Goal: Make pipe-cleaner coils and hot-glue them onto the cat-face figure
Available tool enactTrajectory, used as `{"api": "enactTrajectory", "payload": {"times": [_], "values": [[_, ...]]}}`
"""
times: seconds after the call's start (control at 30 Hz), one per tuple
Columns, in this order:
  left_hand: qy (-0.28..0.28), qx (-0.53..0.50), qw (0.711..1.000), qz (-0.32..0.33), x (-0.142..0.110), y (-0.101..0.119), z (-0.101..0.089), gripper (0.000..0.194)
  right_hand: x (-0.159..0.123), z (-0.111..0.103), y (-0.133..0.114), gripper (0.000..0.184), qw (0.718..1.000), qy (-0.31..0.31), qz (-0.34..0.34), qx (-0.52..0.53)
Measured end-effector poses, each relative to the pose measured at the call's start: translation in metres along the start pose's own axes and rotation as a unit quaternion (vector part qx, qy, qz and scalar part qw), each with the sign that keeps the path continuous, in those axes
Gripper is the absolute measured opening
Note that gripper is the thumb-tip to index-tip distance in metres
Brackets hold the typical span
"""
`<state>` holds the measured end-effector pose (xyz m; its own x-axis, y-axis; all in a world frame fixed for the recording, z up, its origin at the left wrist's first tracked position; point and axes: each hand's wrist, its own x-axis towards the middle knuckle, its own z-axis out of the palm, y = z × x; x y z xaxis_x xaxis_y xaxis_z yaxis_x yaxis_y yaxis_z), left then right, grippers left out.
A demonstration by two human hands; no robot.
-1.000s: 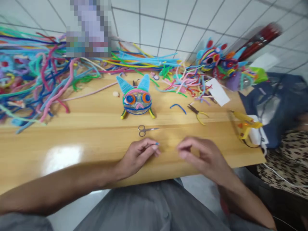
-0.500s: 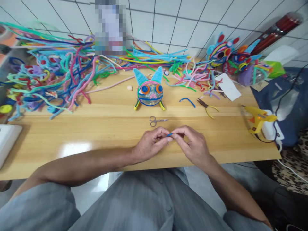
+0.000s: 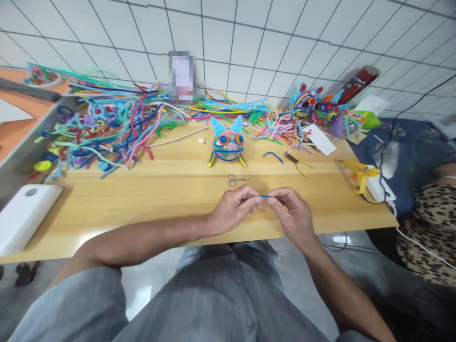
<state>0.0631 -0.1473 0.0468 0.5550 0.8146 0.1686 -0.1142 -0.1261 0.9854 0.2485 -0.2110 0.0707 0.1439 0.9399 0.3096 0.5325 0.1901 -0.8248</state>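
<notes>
Between my two hands stretches a short blue pipe cleaner (image 3: pixel 264 196), pinched at each end. My left hand (image 3: pixel 237 209) grips its left end with thumb and forefinger, and my right hand (image 3: pixel 292 211) grips the right end. Just beyond them lies a small pair of scissors (image 3: pixel 238 180). Farther back stands a pipe-cleaner animal (image 3: pixel 228 145) with light blue ears, orange-and-blue eyes and yellow-tipped legs. A bent blue pipe-cleaner piece (image 3: pixel 273 156) rests to its right, beside pliers (image 3: pixel 298 164) with yellow handles.
Loose pipe cleaners (image 3: pixel 117 128) heap at the back left. A yellow glue gun (image 3: pixel 358 175) sits near the right edge, its cord trailing. Finished figures (image 3: pixel 306 102) and a white card (image 3: pixel 320 138) are at the back right. A white box-shaped device (image 3: pixel 28 216) lies on the left.
The camera view has shifted, so the scene sits differently in frame. More of the blue pipe cleaner shows between my fingertips, which are slightly farther apart.
</notes>
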Motion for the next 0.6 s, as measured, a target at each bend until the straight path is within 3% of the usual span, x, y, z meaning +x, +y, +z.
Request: {"api": "enactTrajectory", "payload": {"times": [0.3, 0.5, 0.57, 0.6], "values": [[0.042, 0.038, 0.998, -0.009, 0.014, 0.015, -0.016, 0.020, 0.060, -0.005, -0.003, 0.009, 0.990, -0.109, -0.071, 0.047], [0.061, 0.107, 0.992, -0.017, 0.017, 0.010, -0.044, 0.023, 0.086, 0.010, 0.012, 0.003, 0.977, -0.208, -0.048, 0.027], [0.074, 0.142, 0.987, -0.014, 0.018, 0.001, -0.056, 0.023, 0.099, 0.011, 0.024, 0.005, 0.980, -0.191, -0.061, -0.009], [0.080, 0.159, 0.984, -0.014, 0.018, -0.004, -0.061, 0.023, 0.107, 0.010, 0.032, 0.007, 0.984, -0.154, -0.078, -0.035]]}}
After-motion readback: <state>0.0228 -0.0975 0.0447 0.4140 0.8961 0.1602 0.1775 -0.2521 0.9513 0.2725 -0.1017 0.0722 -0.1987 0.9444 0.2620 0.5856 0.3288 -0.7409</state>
